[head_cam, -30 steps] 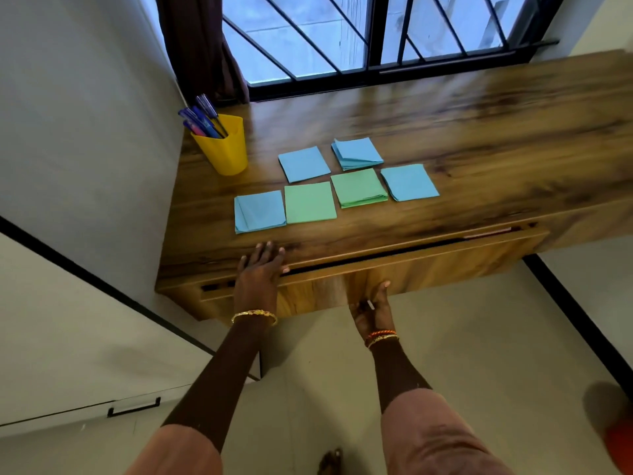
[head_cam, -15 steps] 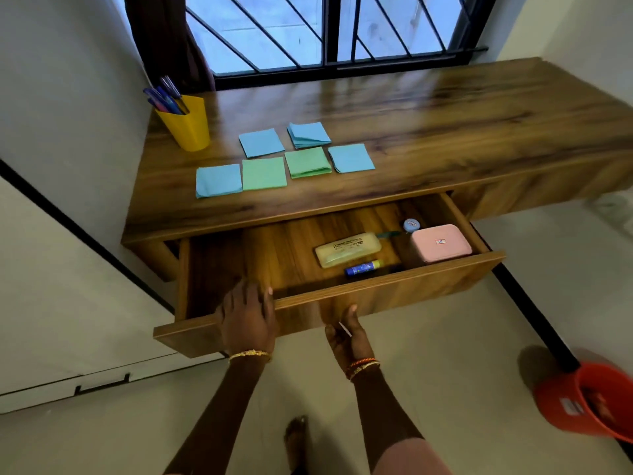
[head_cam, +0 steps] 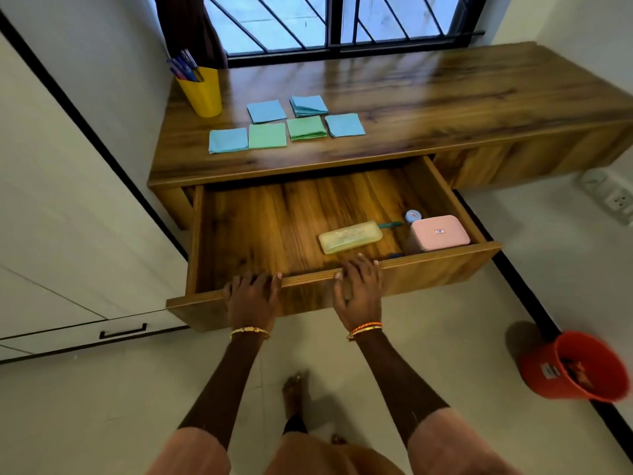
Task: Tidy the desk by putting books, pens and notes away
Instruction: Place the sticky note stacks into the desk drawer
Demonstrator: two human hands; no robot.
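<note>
Both hands, left [head_cam: 251,296] and right [head_cam: 359,289], grip the open drawer [head_cam: 438,269] front; labels unreadable. Wooden counter [head_cam: 428,97] under a barred window [head_cam: 329,22], tiled floor [head_cam: 445,337].

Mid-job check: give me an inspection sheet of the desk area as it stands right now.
Surface: wooden desk, its drawer pulled wide open.
Job's things: six note stacks in two rows on the desktop; pens upright in a yellow cup.
Clutter: in the drawer, a yellow-green case, pink box, small blue round tin.
Hands: left hand and right hand both grip the drawer's front edge.
Cables: nothing seen.
Surroundings: barred window, wall socket, orange bucket on the floor.
</note>
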